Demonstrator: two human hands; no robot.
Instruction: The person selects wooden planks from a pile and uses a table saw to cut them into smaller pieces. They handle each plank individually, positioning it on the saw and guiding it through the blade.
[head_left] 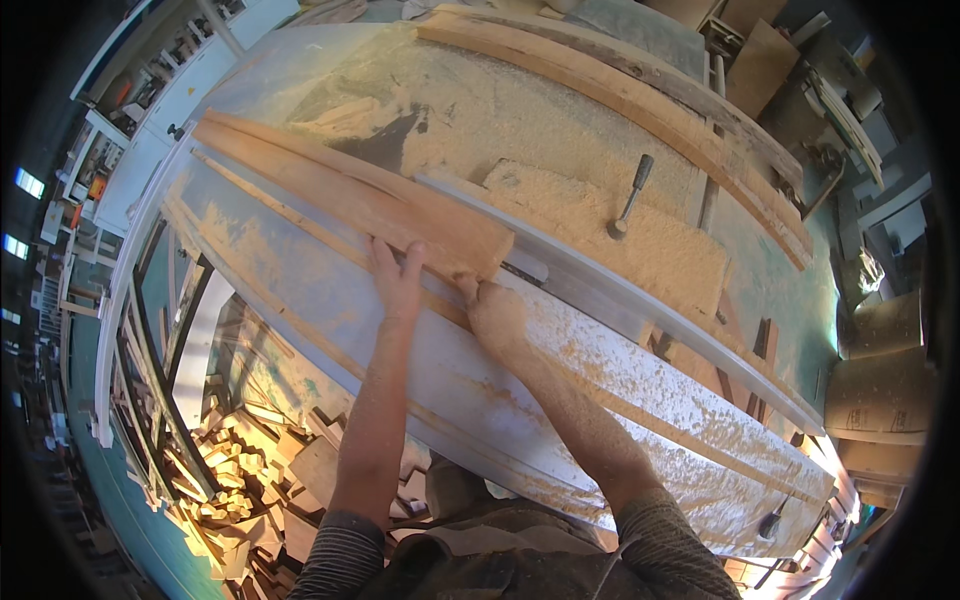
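Observation:
A long, wide wooden board [380, 195] lies slantwise on a metal machine table [290, 265], along a straight metal fence [640, 285]. My left hand [398, 285] rests against the board's near edge, thumb and fingers spread. At the board's near right end, my right hand [495, 312] has its fingers curled against the lower corner, partly hidden by the hand itself. A dark slot [520, 272] shows in the table just past that end. Sawdust coats my forearms.
Beyond the fence stands a lever with a black handle [632, 195] amid thick sawdust. Long rough planks [620, 100] lie at the far side. Offcuts [235, 465] are heaped on the floor at lower left, by a dark metal frame [160, 350]. Cardboard boxes [880, 395] stand at right.

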